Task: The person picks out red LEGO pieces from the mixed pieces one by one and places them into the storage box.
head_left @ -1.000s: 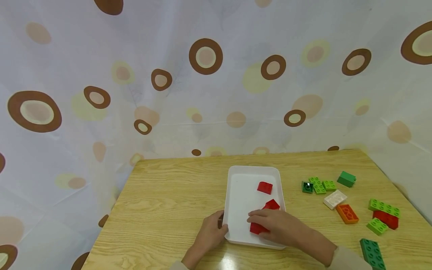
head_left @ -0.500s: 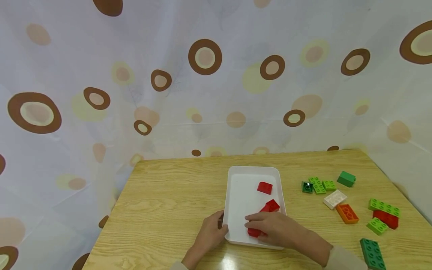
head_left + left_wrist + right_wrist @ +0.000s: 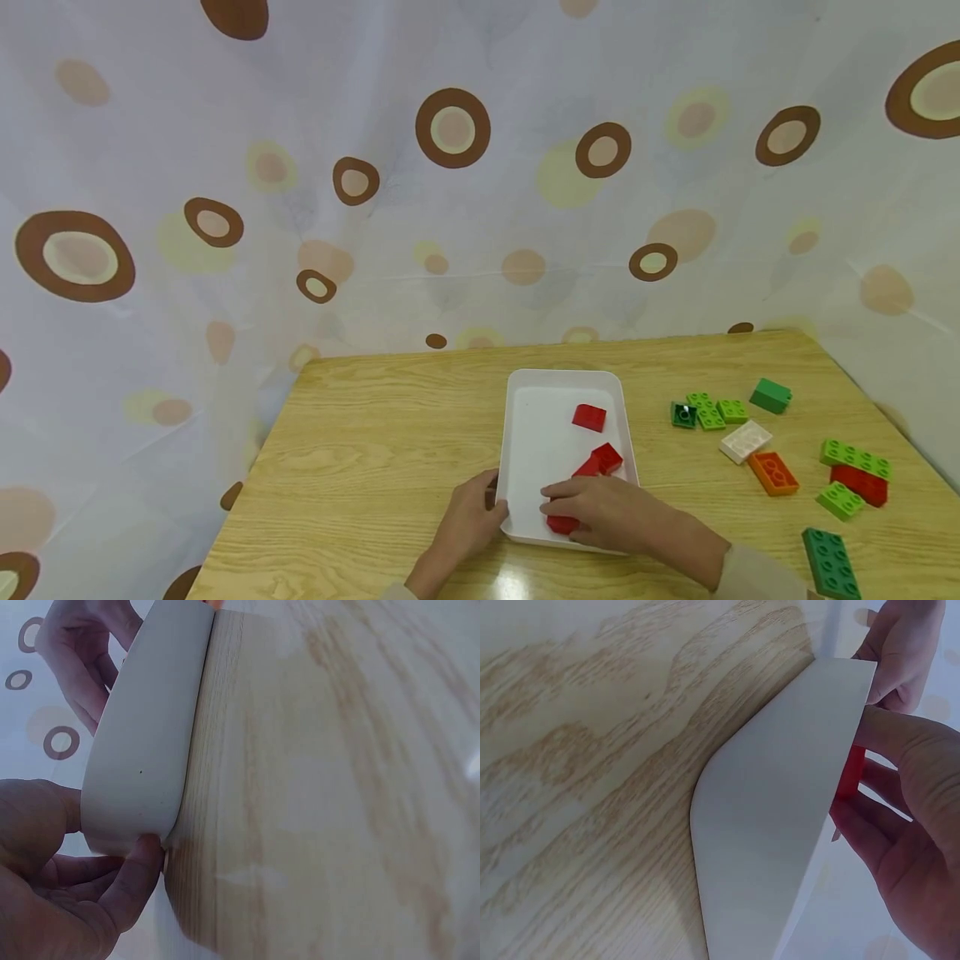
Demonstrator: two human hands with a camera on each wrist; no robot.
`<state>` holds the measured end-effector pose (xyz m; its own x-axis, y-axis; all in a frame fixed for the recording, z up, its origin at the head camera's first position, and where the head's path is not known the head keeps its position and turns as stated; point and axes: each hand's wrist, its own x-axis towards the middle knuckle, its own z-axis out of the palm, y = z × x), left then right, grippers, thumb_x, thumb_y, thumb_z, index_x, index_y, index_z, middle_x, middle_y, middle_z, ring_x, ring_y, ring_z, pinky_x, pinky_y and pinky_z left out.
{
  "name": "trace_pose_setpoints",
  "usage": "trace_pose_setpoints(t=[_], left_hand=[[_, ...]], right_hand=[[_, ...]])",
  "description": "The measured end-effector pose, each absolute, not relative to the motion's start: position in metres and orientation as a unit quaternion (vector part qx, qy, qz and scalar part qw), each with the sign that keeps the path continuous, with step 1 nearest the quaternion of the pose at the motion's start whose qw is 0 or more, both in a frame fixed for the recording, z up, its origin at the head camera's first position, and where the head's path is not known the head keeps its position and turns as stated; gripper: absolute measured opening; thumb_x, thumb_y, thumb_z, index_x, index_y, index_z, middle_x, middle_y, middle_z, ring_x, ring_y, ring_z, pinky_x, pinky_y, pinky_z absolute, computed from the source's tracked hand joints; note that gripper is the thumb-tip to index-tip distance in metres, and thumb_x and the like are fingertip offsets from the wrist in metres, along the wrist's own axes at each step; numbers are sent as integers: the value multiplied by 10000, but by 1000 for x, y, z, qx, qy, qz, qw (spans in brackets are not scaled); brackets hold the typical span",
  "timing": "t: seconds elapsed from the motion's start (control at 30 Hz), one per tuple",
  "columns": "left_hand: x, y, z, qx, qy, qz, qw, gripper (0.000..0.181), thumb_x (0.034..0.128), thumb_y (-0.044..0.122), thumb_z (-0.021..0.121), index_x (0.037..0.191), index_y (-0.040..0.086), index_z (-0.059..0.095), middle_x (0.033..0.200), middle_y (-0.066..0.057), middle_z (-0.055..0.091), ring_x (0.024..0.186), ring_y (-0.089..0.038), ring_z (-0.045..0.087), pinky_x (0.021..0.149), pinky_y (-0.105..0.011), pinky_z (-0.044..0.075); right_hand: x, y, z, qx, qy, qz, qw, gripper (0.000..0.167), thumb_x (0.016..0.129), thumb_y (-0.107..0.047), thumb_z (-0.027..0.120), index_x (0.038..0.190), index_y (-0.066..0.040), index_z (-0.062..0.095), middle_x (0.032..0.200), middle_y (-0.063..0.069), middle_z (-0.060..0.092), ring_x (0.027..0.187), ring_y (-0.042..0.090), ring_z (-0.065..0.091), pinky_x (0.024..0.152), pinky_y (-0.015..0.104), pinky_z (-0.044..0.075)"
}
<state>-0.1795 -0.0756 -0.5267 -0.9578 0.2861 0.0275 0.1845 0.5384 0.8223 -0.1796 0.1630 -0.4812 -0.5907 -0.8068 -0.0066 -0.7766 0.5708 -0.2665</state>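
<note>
A white tray [image 3: 536, 425] stands on the wooden table. My left hand [image 3: 468, 517] grips its near left corner, and in the left wrist view the thumb and fingers pinch the tray wall [image 3: 142, 750]. Inside the tray, my right hand [image 3: 615, 512] holds a red toy brick [image 3: 561, 524] near the front wall. That hand covers much of the brick; a strip of red [image 3: 850, 774] shows between the fingers in the right wrist view. Just beyond the hand lie a red brick [image 3: 587, 467] and another red brick [image 3: 607, 458], touching. A rounded red brick [image 3: 589, 417] lies farther back.
Right of the tray lie loose bricks: light green [image 3: 706, 411], dark green [image 3: 683, 415], green [image 3: 771, 396], white [image 3: 745, 442] and orange [image 3: 773, 473]. Farther right are a red brick [image 3: 859, 485] between light green ones and a long dark green brick [image 3: 831, 562]. A patterned curtain [image 3: 480, 208] hangs behind.
My right hand has shifted slightly left and toward me with the red brick, so more of the red bricks beyond it shows. The left hand stays on the tray corner.
</note>
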Motion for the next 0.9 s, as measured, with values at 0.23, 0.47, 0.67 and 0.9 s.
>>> trace_pose_setpoints(t=[0.23, 0.47, 0.67, 0.9], left_hand=[[-177, -76, -528, 137, 876, 458, 57, 418, 870, -13, 622, 1282, -77, 594, 1111, -143, 687, 961, -256, 661, 780, -332, 558], [-178, -75, -527, 136, 875, 461, 54, 418, 881, -16, 609, 1294, -74, 587, 1168, -165, 675, 1000, -282, 667, 813, -339, 560], [-178, -74, -526, 142, 878, 454, 53, 416, 869, -12, 622, 1282, -60, 601, 1147, -166, 684, 984, -282, 667, 801, -346, 560], [-177, -72, -528, 135, 882, 449, 49, 400, 861, -21, 614, 1259, -55, 620, 1113, -155, 697, 953, -251, 669, 780, -324, 560]], right_hand=[[-180, 164, -487, -441, 884, -135, 77, 390, 856, -186, 800, 1234, -152, 711, 1257, -15, 666, 1156, 147, 612, 919, 299, 522], [-182, 166, -491, -454, 877, -146, 49, 405, 839, -153, 813, 1229, -135, 707, 1264, 17, 666, 1151, 172, 620, 911, 318, 529], [-179, 170, -489, -447, 876, -167, 61, 409, 863, -177, 789, 1260, -140, 693, 1306, 21, 643, 1178, 179, 605, 920, 341, 527], [-171, 182, -481, -411, 889, -194, 54, 382, 874, -221, 769, 1246, -179, 693, 1327, 28, 630, 1169, 200, 604, 898, 366, 541]])
